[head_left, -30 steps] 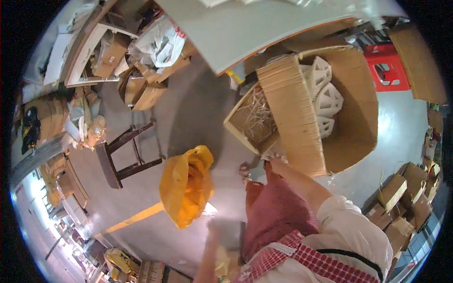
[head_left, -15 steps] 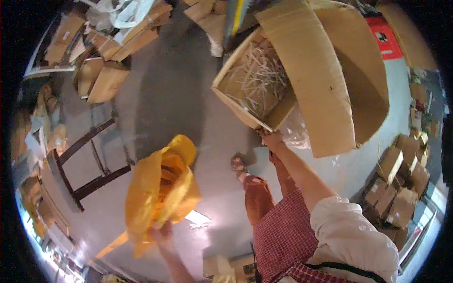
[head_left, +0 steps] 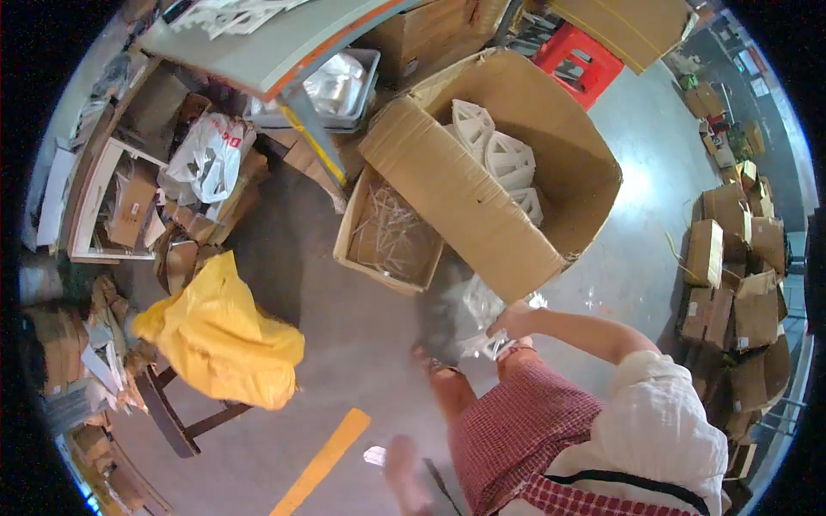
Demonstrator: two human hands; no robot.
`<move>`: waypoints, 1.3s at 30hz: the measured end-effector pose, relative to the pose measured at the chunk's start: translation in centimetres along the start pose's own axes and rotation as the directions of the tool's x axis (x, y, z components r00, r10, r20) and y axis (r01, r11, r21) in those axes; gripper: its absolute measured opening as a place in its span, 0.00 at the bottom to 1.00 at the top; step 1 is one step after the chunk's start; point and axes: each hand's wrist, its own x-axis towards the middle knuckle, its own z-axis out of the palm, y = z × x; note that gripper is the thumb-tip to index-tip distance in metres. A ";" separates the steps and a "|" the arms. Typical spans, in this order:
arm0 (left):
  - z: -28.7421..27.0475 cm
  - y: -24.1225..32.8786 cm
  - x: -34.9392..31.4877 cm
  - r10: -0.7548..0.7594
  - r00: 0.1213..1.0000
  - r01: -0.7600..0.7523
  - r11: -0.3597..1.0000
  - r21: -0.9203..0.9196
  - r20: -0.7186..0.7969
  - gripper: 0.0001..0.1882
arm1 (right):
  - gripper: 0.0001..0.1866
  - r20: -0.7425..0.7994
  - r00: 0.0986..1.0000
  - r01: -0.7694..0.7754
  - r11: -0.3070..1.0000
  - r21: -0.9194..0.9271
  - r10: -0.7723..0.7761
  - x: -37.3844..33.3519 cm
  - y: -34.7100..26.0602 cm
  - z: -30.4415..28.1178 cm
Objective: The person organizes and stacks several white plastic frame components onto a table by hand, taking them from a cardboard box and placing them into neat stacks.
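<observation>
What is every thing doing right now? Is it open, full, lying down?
Big cardboard box: open, tipped on its side, white moulded pieces inside.
Shallow tray box: open, holding thin pale strips.
Yellow bag: crumpled, draped over a dark stool.
Clear plastic wrap: bunched up, in the right hand.
Left hand: low and blurred; grip unclear.
Red stool: standing behind the big box.

Looks like a warehouse or packing workshop: bare concrete floor (head_left: pixel 361 335), stacked cardboard boxes (head_left: pixel 731 284), a large open carton (head_left: pixel 516 163) of white moulded parts (head_left: pixel 503 159), red plastic crate (head_left: pixel 578 62).
</observation>
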 end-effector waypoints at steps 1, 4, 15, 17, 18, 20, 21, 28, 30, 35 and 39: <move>1.5 -1.5 -1.5 -0.029 1.000 0.028 0.999 0.045 0.007 0.21 | 0.28 -0.051 0.998 0.033 0.994 0.101 -0.028 -1.9 -1.2 -2.2; 2.6 -8.2 -3.9 0.001 0.999 -0.010 0.961 0.275 0.035 0.19 | 0.28 -0.212 0.972 0.182 0.888 0.422 -0.099 -7.2 -2.1 -6.1; 28.8 -1.2 -14.0 0.005 0.998 -0.020 0.972 0.235 0.067 0.20 | 0.27 -0.389 0.772 0.595 -0.357 0.720 0.502 -37.3 9.5 -8.2; 35.9 1.6 -16.2 0.029 0.985 -0.018 0.998 -0.067 0.172 0.17 | 0.28 -0.420 0.709 0.689 -0.429 0.585 0.567 -43.7 11.2 -7.4; 38.9 3.2 -16.3 0.061 0.975 -0.039 0.993 -0.109 0.214 0.16 | 0.30 -0.424 0.671 0.728 -0.431 0.533 0.608 -46.7 11.4 -7.0; 46.0 7.0 -19.5 0.129 0.958 -0.100 0.987 -0.124 0.256 0.12 | 0.32 -0.434 0.651 0.758 -0.510 0.405 0.623 -51.7 11.5 -6.7; 49.2 9.2 -21.8 0.186 0.928 -0.161 0.982 -0.102 0.322 0.12 | 0.32 -0.418 0.636 0.771 -0.557 0.309 0.648 -54.0 10.6 -7.3; 64.8 18.5 -29.5 0.478 0.709 -0.389 0.879 -0.278 0.519 0.17 | 0.31 -0.205 0.630 0.684 -0.661 -0.310 0.749 -54.6 13.7 -5.7; 68.4 20.2 -29.8 0.556 0.627 -0.426 0.831 -0.358 0.545 0.18 | 0.29 -0.337 0.632 0.621 -0.716 -0.317 0.698 -54.5 14.9 -8.9; 77.9 24.9 -28.8 0.714 0.519 -0.588 0.697 -0.410 0.470 0.18 | 0.34 -0.509 0.576 0.627 -0.745 -0.227 0.640 -54.0 25.5 -17.3; 84.8 30.3 -27.4 0.717 0.500 -0.544 0.696 -0.469 0.485 0.17 | 0.39 -0.742 0.505 0.625 -0.780 -0.039 0.442 -55.0 36.4 -22.2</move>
